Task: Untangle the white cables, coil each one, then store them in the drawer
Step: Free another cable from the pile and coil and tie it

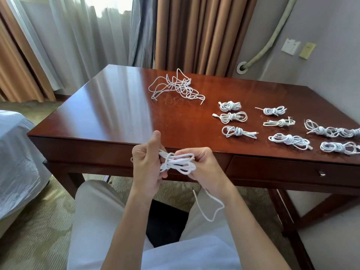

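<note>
Desk (109, 106): dark red-brown wood, glossy, fills the mid frame; curtains (194, 32) behind it, a bed (17, 156) at far left, patterned carpet under the desk. Drawer (288, 168) in the desk front at right, shut, small metal knob (321, 173). On the desk top, far centre: tangle (176, 85) of loose white cables, uncoiled, ends trailing toward the near edge. Right of it and nearer: tied bundles (253, 123) of white cable in rough rows, lying apart from one another, except at the far right edge, where two or more bundles overlap and the count cannot be told. Person seated at the desk, light trousers, both forearms reaching forward below the desk edge. Left hand (148, 162): fingers curled round one end of a coil (177, 162) of white cable, thumb raised. Right hand (202, 164): fingertips pinching the other end of the same coil. Coil is held in the air in front of the desk edge, between the two hands, with a turn of cable wrapped across its middle. Tail (209, 207) of this cable hangs loose under the right wrist, looping above the lap.
</note>
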`<move>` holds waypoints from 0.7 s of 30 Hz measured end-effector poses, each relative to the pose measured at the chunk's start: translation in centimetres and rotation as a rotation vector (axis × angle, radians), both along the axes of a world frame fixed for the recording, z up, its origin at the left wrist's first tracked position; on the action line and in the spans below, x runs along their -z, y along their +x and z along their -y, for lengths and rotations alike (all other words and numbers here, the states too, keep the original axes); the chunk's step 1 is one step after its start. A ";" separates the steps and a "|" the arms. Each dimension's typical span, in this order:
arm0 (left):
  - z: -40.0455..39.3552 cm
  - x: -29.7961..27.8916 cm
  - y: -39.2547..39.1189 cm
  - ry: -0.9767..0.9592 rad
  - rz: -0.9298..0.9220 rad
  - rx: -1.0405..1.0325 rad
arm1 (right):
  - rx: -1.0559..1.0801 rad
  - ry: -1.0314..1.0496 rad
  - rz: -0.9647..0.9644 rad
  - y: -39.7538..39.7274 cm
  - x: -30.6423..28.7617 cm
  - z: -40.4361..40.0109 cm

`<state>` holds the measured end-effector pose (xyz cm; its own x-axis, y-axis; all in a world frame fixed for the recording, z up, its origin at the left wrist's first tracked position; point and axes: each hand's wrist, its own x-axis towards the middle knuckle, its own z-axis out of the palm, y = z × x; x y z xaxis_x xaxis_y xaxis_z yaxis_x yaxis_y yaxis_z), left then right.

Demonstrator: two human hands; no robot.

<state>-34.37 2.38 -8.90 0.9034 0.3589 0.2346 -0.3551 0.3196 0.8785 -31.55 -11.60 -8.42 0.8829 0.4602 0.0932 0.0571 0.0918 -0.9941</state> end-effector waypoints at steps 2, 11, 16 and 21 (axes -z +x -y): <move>1.0 -0.3 0.5 -0.095 -0.078 -0.100 | 0.064 0.005 0.038 -0.8 0.5 -0.3; 1.2 0.1 2.5 0.385 -0.042 -0.595 | 0.113 -0.749 0.709 -3.2 0.4 -0.5; 0.9 2.4 3.4 0.651 -0.137 -0.582 | 0.000 -0.998 0.780 -2.8 -1.9 0.4; 1.3 3.1 3.3 0.953 -0.040 -0.319 | 0.087 -1.004 0.836 -1.3 -3.3 2.3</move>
<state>-31.08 1.12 -12.03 0.8112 0.2639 0.5218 -0.2662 -0.6279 0.7313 -32.89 -13.86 -5.16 0.7555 0.5942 0.2759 0.6547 -0.6991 -0.2874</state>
